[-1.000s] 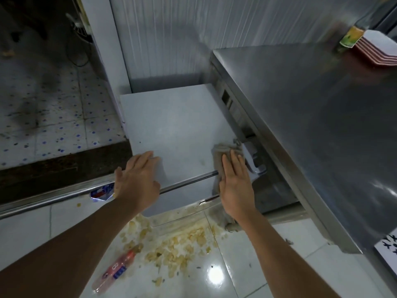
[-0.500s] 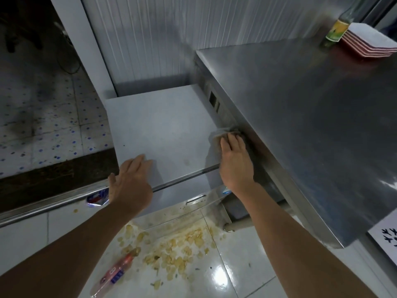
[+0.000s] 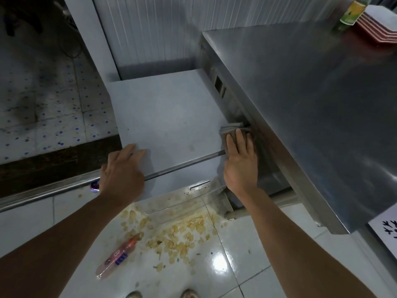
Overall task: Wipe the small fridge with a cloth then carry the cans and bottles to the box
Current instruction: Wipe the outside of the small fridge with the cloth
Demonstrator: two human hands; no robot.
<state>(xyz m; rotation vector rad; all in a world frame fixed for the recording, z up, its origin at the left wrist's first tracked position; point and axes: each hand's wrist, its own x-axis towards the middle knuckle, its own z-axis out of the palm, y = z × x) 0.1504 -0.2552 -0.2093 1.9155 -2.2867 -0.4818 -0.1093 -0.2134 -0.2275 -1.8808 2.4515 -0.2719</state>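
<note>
Steel fills the right side of the frame: the big bench (image 3: 311, 100) runs from upper right down to lower right, with a green-labelled bottle (image 3: 350, 14) and a red-and-white stack of trays (image 3: 380, 26) in the top right corner. Centre frame, tucked against the bench's side, sits the small fridge (image 3: 167, 117), its pale top facing up. Below it, white floor tiles (image 3: 247, 244) are littered with yellowish spilled scraps (image 3: 178, 235), and a plastic bottle (image 3: 118, 254) lies on its side at lower centre-left. Left hand (image 3: 122, 171) rests flat, fingers spread, on the fridge's front left corner, gripping nothing. Right hand (image 3: 241, 160) presses flat on the grey cloth (image 3: 231, 129) at the fridge's right edge, hard against the bench.
</note>
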